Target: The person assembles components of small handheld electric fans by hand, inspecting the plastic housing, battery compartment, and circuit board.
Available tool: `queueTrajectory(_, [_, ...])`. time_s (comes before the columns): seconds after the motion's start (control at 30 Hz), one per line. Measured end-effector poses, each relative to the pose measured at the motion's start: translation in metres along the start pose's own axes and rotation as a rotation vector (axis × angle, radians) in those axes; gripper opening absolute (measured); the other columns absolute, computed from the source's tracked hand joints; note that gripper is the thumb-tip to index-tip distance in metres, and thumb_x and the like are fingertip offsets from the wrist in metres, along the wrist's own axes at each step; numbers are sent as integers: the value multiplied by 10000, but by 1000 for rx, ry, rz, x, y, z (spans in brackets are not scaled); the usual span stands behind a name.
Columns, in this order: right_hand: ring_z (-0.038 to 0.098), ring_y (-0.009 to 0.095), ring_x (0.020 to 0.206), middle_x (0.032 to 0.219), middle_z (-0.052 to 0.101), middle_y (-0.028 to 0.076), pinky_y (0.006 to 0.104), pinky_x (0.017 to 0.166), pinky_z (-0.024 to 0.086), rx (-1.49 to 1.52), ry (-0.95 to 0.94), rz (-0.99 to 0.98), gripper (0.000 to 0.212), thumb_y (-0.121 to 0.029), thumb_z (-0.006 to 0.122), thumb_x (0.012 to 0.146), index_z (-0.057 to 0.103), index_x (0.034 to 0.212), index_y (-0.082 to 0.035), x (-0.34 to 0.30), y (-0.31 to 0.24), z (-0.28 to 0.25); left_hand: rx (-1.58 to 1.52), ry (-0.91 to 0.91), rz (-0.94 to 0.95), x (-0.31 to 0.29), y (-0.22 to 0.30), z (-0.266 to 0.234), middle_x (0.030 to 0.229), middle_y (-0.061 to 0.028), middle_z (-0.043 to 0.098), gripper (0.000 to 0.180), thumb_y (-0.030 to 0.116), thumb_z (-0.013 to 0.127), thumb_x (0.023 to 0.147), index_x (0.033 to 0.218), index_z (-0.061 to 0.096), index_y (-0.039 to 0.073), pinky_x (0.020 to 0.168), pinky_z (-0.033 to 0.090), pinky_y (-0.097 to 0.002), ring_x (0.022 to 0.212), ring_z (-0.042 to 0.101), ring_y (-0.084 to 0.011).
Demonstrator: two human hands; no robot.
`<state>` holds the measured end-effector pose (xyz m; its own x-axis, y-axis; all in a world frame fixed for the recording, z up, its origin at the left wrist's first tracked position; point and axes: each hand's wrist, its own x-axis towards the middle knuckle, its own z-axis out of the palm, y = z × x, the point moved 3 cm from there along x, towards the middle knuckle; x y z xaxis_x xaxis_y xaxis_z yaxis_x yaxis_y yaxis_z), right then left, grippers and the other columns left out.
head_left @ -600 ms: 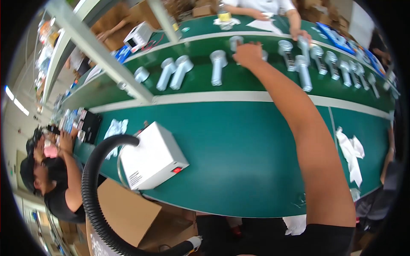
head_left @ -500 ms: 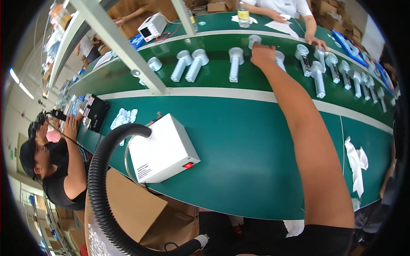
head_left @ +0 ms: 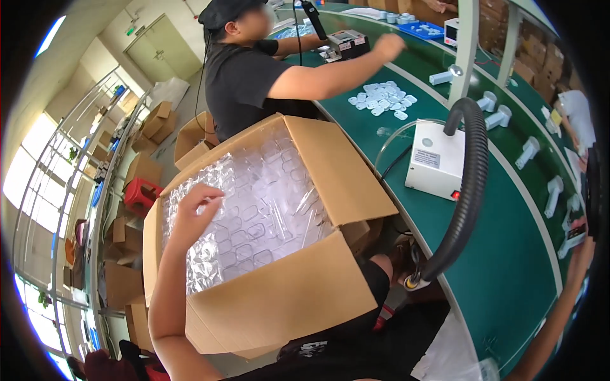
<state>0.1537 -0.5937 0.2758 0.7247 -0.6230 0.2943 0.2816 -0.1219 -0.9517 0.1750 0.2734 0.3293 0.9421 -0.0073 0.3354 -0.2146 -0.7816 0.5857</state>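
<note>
Under the left hand's (head_left: 190, 211) curled fingers, clear plastic pieces (head_left: 254, 230) lie in rows in the open carton (head_left: 279, 305), apparently none lifted out; whether thumb and forefinger pinch one, I cannot tell. Beside the right hand (head_left: 586, 251), whose fingers are too unclear to judge, lies a pale device (head_left: 567, 244).

A factory assembly workshop: green workbench (head_left: 508, 273), conveyor belt (head_left: 540, 173) with grey parts (head_left: 528, 152), cardboard cartons (head_left: 279, 301).
</note>
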Motion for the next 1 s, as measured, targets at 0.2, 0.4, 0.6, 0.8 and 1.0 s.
queueTrajectory(0.2, [552, 140, 464, 591, 531, 40, 274, 407, 470, -291, -389, 472, 452, -362, 651, 846, 509, 1105, -20, -295, -17, 122, 337, -145, 581, 43, 35, 54, 967, -74, 587, 166, 156, 739, 760, 910, 690, 103, 842, 471, -401, 990, 553, -279])
queueTrajectory(0.4, [623, 169, 612, 726, 624, 79, 304, 533, 513, 81, -699, 1010, 197, -176, 601, 921, 579, 1024, -10, -382, 47, 243, 387, -145, 553, 66, 29, 97, 938, -87, 518, 221, 237, 746, 739, 926, 688, 134, 766, 479, -397, 950, 524, -280])
queueTrajectory(0.6, [672, 178, 657, 809, 662, 107, 317, 529, 556, 177, -660, 845, 185, -115, 643, 896, 559, 1013, 2, -346, 56, 283, 368, -215, 701, 77, 20, 103, 1051, -124, 542, 183, 146, 756, 718, 873, 671, 97, 891, 438, -452, 1063, 502, -340])
queueTrajectory(0.8, [649, 135, 667, 823, 656, 87, 284, 597, 527, 274, -598, 818, 179, -115, 629, 893, 571, 1009, 8, -381, 63, 230, -720, -72, 237, -9, 55, -7, 980, -131, 648, 116, 34, 564, 866, 972, 578, -10, 870, 516, -361, 922, 632, -220])
queueTrajectory(1.0, [647, 127, 700, 832, 652, 79, 275, 626, 538, 200, -444, 844, 247, -142, 624, 893, 544, 1074, 6, -419, 30, 165, -1351, -885, -231, -169, 73, 76, 875, -167, 629, 360, 152, 685, 879, 1170, 509, 32, 663, 552, -381, 751, 647, -285])
